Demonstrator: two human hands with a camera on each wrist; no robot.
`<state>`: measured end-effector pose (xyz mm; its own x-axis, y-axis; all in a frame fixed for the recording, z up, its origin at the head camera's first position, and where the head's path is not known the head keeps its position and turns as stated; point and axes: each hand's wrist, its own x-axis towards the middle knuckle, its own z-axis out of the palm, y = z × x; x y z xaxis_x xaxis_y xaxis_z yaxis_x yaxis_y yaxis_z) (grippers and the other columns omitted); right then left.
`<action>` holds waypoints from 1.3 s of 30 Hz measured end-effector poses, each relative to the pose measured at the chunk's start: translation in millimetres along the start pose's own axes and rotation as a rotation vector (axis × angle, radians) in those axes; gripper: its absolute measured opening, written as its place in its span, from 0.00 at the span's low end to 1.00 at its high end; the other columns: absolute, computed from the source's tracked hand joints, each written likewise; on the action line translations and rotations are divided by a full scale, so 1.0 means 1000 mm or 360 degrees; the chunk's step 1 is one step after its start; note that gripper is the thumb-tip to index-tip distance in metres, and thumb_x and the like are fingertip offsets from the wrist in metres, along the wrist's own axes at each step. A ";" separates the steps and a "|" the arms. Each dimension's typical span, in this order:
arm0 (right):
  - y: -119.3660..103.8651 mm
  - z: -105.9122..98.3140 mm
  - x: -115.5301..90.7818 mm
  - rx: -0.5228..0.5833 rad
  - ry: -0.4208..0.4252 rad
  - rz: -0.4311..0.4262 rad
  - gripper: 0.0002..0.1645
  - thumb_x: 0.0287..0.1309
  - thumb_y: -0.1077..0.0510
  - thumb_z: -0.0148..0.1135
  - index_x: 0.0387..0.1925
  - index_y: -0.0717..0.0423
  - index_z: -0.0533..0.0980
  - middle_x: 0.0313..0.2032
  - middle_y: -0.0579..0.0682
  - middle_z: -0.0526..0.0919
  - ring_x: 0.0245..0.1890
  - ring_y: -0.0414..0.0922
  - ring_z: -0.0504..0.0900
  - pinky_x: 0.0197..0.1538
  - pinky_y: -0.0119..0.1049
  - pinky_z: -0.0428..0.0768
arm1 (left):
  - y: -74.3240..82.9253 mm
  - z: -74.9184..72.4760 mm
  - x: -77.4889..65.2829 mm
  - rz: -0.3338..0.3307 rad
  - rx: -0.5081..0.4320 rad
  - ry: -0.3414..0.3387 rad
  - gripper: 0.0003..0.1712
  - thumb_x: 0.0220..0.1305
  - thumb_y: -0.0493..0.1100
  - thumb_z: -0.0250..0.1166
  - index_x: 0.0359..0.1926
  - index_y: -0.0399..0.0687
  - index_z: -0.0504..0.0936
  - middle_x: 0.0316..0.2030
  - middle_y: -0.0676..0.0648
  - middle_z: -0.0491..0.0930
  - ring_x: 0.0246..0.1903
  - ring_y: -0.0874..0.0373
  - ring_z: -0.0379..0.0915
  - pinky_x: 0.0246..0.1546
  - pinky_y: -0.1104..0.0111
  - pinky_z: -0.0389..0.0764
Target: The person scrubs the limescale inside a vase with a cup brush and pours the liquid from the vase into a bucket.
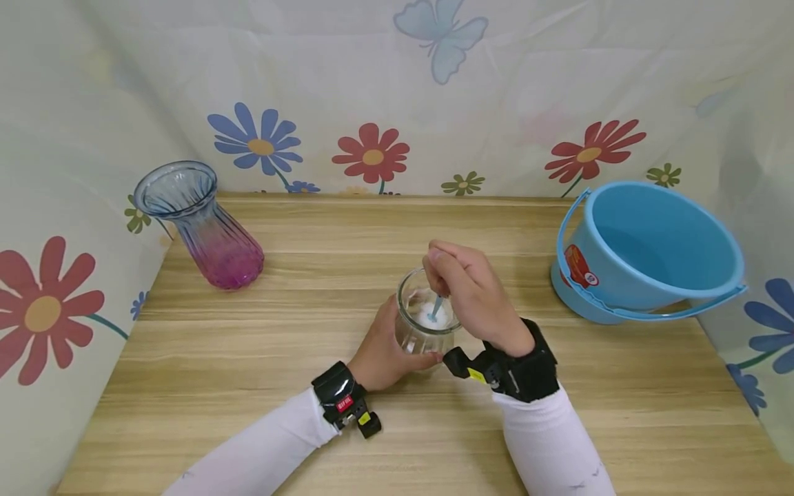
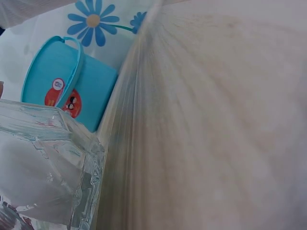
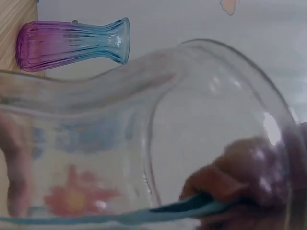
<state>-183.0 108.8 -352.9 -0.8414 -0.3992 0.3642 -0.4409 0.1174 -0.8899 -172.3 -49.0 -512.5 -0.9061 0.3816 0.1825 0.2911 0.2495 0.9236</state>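
Note:
A clear glass jar (image 1: 428, 337) stands near the middle of the wooden table, with white material (image 1: 424, 313) inside. My left hand (image 1: 381, 351) grips the jar's left and near side, thumb across its front. Over the mouth, my right hand (image 1: 474, 293) pinches the upper part of a thin blue spoon (image 1: 436, 308), whose lower end reaches down to the white material. The jar (image 2: 38, 163) fills the lower left of the left wrist view. Through the glass in the right wrist view, the blue spoon (image 3: 120, 218) runs from the right hand's fingers (image 3: 216, 182) along the bottom.
A ribbed vase (image 1: 220, 238), blue above and pink below, stands at the back left of the table. At the right is a light blue bucket (image 1: 577, 275) with its handle lowered. Flower-printed cloth (image 1: 372, 89) encloses the table (image 1: 279, 427) behind and at the sides.

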 end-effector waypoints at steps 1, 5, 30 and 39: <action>0.001 0.001 0.001 0.0003 -0.0001 0.0008 0.26 0.79 0.61 0.37 0.19 0.59 0.60 0.19 0.49 0.58 0.20 0.46 0.59 0.29 0.34 0.61 | 0.000 0.000 0.000 -0.0009 -0.0005 -0.0005 0.60 0.47 0.51 0.83 0.76 0.62 0.57 0.66 0.51 0.68 0.65 0.56 0.68 0.69 0.52 0.71; 0.001 0.003 0.002 -0.0007 -0.0028 0.0054 0.26 0.78 0.61 0.37 0.18 0.58 0.61 0.19 0.48 0.58 0.20 0.46 0.59 0.30 0.34 0.60 | 0.001 -0.001 -0.001 -0.0044 -0.0025 -0.0016 0.59 0.48 0.50 0.83 0.76 0.60 0.57 0.66 0.50 0.68 0.64 0.55 0.68 0.68 0.51 0.70; -0.032 -0.007 -0.015 0.0529 0.0128 -0.0300 0.22 0.74 0.67 0.33 0.19 0.57 0.54 0.18 0.49 0.52 0.19 0.45 0.53 0.28 0.38 0.53 | -0.002 0.001 0.004 0.0110 -0.0099 0.0003 0.61 0.46 0.53 0.86 0.76 0.61 0.59 0.66 0.57 0.71 0.64 0.60 0.71 0.68 0.58 0.71; -0.025 -0.005 -0.012 0.0428 0.0085 -0.0314 0.22 0.71 0.70 0.34 0.18 0.58 0.55 0.18 0.49 0.53 0.18 0.45 0.53 0.25 0.38 0.52 | 0.016 -0.003 0.003 0.0147 -0.0150 0.0018 0.58 0.45 0.43 0.85 0.75 0.53 0.61 0.64 0.50 0.74 0.62 0.55 0.73 0.66 0.57 0.74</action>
<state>-163.6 115.7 -333.7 -0.7664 -0.3415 0.5440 -0.5044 -0.2043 -0.8389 -170.8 -46.3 -496.0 -0.8804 0.3889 0.2714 0.3437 0.1289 0.9302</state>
